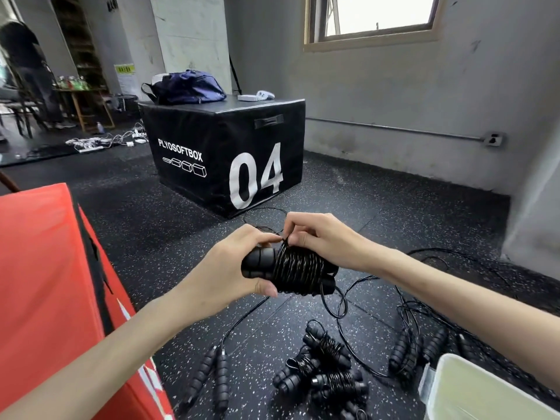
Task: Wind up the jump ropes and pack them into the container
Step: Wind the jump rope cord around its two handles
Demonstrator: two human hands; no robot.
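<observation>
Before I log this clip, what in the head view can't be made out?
- Container: cut off by the bottom-right corner; its inside is out of view.
- Rope end under the right hand: the pinching fingers hide it.
- Handles held by the left hand: mostly hidden under the wound cord.
- Wound ropes on the floor: they overlap, so no sure count.
- Loose ropes: tangled, no count.

Black rope [298, 269] was coiled tight round its paired foam handles, held mid-air, loose end looping off the top. Wound bundles [325, 369] lay piled on the floor. Unwound ropes [406, 313] sprawled beside them. Pale bin [472, 389] sat bottom right.
</observation>
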